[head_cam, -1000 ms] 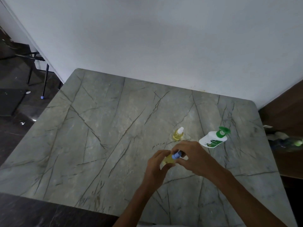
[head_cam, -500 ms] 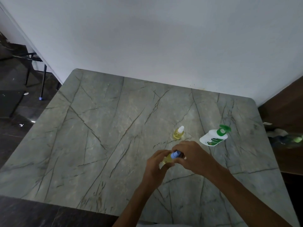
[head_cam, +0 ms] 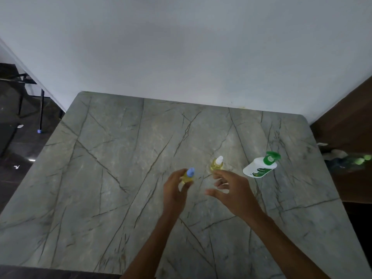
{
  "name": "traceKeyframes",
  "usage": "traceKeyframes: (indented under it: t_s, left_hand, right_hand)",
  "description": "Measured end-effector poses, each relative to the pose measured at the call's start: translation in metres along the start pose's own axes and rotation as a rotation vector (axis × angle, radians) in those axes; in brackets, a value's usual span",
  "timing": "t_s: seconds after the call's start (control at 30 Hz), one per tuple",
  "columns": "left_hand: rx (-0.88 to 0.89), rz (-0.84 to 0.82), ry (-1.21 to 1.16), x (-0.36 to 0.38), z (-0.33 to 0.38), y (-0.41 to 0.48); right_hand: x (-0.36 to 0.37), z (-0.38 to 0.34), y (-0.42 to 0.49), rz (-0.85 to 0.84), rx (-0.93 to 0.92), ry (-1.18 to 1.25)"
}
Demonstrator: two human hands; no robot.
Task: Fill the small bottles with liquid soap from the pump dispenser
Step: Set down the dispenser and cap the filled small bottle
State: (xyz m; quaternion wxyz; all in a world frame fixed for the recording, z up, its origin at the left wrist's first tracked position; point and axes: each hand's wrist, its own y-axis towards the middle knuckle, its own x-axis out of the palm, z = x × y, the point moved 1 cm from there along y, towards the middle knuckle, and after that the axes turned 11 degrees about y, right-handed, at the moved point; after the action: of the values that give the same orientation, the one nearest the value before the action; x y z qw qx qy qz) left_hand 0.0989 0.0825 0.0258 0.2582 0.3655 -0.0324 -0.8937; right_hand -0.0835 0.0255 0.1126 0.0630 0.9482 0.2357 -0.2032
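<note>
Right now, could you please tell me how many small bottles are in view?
2: the blue-capped bottle in the left hand, and the white-capped bottle standing on the table beyond the right hand.

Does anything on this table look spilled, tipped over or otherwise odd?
No spill shows on the table. The pump dispenser looks tilted to the right, though the wide lens may cause that. The white-capped bottle stands capped; the left hand holds the blue-capped bottle.
</note>
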Motion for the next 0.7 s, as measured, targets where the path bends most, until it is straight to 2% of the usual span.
traceKeyframes:
  t_s: [0.2,0.47,0.7]
  left_hand:
    - [-0.119,-0.066,0.022,0.009,-0.035,0.042]
    - [-0.072,-0.106,0.044,0.025,-0.052,0.063]
    - [-0.158,-0.07,0.016,0.027,-0.068,0.073]
  right_hand:
    - [-0.001,0.012,-0.019,0.099,0.051,-0.005]
    - [0.001,0.026,-0.04,0.153,0.165,-0.037]
    - [0.005,0.026,-0.047,0.177,0.214,-0.05]
